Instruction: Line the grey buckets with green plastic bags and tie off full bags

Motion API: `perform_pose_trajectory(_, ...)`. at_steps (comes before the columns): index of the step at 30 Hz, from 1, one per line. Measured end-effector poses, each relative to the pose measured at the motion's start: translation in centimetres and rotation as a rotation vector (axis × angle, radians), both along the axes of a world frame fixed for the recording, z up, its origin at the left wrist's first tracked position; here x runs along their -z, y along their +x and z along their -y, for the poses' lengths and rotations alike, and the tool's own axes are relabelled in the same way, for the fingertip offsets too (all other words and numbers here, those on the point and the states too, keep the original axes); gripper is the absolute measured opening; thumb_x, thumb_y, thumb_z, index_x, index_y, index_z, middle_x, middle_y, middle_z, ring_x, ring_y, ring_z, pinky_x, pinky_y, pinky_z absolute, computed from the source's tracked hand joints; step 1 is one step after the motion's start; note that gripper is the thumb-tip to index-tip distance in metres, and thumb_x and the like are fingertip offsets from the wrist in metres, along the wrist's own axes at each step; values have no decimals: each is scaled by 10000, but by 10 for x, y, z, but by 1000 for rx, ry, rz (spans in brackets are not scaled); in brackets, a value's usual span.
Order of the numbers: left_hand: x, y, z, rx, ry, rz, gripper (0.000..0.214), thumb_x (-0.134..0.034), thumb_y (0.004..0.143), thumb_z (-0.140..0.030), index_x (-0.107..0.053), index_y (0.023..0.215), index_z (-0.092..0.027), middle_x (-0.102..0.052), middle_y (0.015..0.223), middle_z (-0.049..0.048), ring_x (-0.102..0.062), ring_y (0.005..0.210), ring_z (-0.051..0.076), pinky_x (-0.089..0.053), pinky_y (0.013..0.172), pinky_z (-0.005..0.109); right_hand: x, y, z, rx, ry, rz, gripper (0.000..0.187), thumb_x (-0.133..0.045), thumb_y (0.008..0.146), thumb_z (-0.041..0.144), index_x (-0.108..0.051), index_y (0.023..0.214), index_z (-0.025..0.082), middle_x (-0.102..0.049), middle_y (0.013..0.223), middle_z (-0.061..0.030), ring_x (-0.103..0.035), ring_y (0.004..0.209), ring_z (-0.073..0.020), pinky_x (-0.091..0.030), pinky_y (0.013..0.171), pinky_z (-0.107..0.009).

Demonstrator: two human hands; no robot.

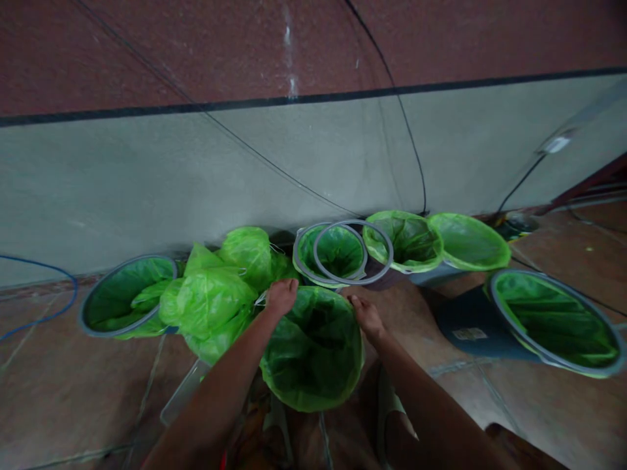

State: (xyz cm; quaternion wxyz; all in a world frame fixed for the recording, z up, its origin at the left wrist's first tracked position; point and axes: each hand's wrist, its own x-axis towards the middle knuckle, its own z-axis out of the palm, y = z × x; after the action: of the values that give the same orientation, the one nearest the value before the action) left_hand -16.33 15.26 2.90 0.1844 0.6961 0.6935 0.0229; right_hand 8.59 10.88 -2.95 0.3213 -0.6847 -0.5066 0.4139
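A bin lined with a green plastic bag [313, 352] stands right in front of me. My left hand [280, 297] is closed on the bag's far left rim. My right hand [366, 316] pinches the bag's far right rim. Both arms reach over the bin from below. A heap of loose green bags [215, 300] lies just left of my left hand.
Several more green-lined bins stand along the grey wall: one at the left [128, 295], one with loose grey rings [343, 254], two behind [406, 240], and one lying on its side at the right [553, 320]. Cables run over the wall and tiled floor.
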Motion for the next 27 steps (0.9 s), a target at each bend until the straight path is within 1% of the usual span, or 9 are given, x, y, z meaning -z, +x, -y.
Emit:
perform_pose_trajectory(2,6,7,-7,31,-52,2,493,-270,984,-399,-704,949,-169,-731,987,97,-675,933,207,-491,848,313,-2,-8,4,-96,37,-66,528,-336,914,507,-711,968,140,-728,962,-115,-663,938,-233,-494,873,-365)
perform_pose_trajectory(4,12,6,-6,85,-61,31,473,-296,979,-412,-710,959,-185,-739,970,82,-681,915,202,-494,826,296,-6,-15,10,-170,90,-56,511,-312,936,476,-696,1017,149,-721,1000,-105,-654,971,-221,-485,910,-362)
perform_pose_trajectory(9,19,-15,6,260,24,87,366,-400,956,-390,-632,1194,-237,-704,1155,57,-652,1050,196,-461,918,288,-8,-24,22,-220,152,82,377,-400,899,289,-606,1184,155,-690,1095,-113,-623,1061,-227,-469,962,-375)
perform_pose_trajectory(15,20,-28,19,187,-44,-139,343,-503,902,-357,-612,1185,-195,-732,987,115,-674,987,268,-491,858,366,-4,-21,30,-265,111,221,418,-404,835,133,-539,1231,146,-691,1081,-123,-656,972,-213,-498,895,-352)
perform_pose_trajectory(18,15,-26,21,170,-43,-124,445,-594,841,-351,-571,1249,-173,-704,1102,139,-651,1051,283,-471,912,385,-11,-15,27,-267,59,271,462,-495,819,179,-510,1280,147,-679,1132,-129,-646,1028,-230,-490,907,-352)
perform_pose_trajectory(20,9,-23,16,129,-46,-32,605,-633,803,-449,-509,1326,-170,-651,1234,141,-619,1119,275,-454,953,366,-20,-12,19,-242,49,294,474,-543,837,286,-510,1290,152,-670,1159,-133,-636,1064,-240,-484,916,-350)
perform_pose_trajectory(23,0,-14,4,46,-52,116,609,-490,864,-581,-512,1328,-187,-610,1313,109,-595,1162,227,-442,967,307,-33,-14,0,-267,57,263,403,-450,915,426,-574,1214,185,-680,1151,-111,-629,1077,-222,-470,921,-328)
perform_pose_trajectory(25,-3,-6,-4,47,-78,127,532,-355,928,-563,-597,1223,-192,-654,1244,94,-621,1109,209,-455,934,297,-38,-21,-13,-335,44,280,390,-362,958,419,-613,1151,192,-690,1128,-104,-620,1087,-209,-451,930,-311)
perform_pose_trajectory(27,-1,3,-9,100,-108,76,523,-291,956,-529,-666,1078,-186,-702,1125,97,-650,1029,209,-474,879,300,-40,-31,-23,-408,-3,362,389,-332,975,377,-626,1135,179,-697,1102,-111,-617,1083,-204,-436,929,-295)
